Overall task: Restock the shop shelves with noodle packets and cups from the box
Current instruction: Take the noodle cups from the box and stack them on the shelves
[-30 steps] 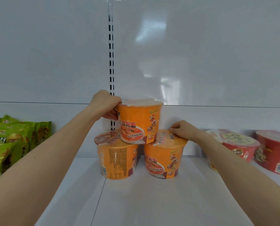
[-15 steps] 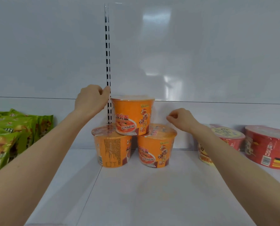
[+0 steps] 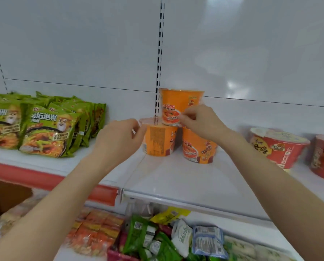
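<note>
Left hand (image 3: 117,142): fingers loosely curled, nothing in it; in front of the lower left cup (image 3: 157,142), fingertips near its lid rim.
Right hand (image 3: 202,123): fingers curled, thumb against forefinger; overlaps the top cup (image 3: 178,102); contact cannot be told.
Orange cups: top cup upright on the lids of the lower left cup and lower right cup (image 3: 197,149), toward the shelf (image 3: 176,178) back edge.
Left end: green noodle packets (image 3: 48,132).
Right end: red cups (image 3: 276,147).
</note>
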A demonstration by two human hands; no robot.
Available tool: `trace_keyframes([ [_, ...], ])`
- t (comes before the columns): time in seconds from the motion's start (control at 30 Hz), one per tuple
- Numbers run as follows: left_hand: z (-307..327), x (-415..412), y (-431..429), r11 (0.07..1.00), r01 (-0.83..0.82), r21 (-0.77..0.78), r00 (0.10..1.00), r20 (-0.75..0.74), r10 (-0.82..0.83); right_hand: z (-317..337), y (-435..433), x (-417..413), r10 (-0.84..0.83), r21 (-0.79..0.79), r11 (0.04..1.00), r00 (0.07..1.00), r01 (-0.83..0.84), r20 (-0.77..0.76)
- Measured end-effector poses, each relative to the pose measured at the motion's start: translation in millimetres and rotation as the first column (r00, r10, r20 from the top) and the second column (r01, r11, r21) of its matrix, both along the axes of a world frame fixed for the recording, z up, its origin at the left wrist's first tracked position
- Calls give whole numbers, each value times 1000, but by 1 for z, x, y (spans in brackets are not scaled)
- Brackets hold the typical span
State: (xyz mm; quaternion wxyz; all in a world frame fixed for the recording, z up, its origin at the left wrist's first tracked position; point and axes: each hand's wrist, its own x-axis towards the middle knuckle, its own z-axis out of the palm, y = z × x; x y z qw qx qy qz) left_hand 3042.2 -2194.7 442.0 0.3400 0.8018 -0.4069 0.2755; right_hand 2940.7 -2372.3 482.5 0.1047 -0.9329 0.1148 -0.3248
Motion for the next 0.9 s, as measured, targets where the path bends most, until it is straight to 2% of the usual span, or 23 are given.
trace_keyframes([
  [0.27,-42,4,112,983,-147,111,988,-38,152,-19,105,72,246,-13,969,969,-247,-31],
  [0.4,-67,8,196,932,-290,218,950,-51,307,-40,182,111,357,-38,933,934,-358,-26],
  [0.5,-87,9,263,866,-402,296,894,-77,441,-64,246,133,456,-33,889,889,-457,-33],
  [0.67,-131,6,366,747,-528,405,780,-116,615,-112,349,158,579,65,816,810,-575,-92],
  [0.9,-223,10,454,639,-555,532,630,-232,741,-216,438,188,639,213,769,728,-603,-248],
])
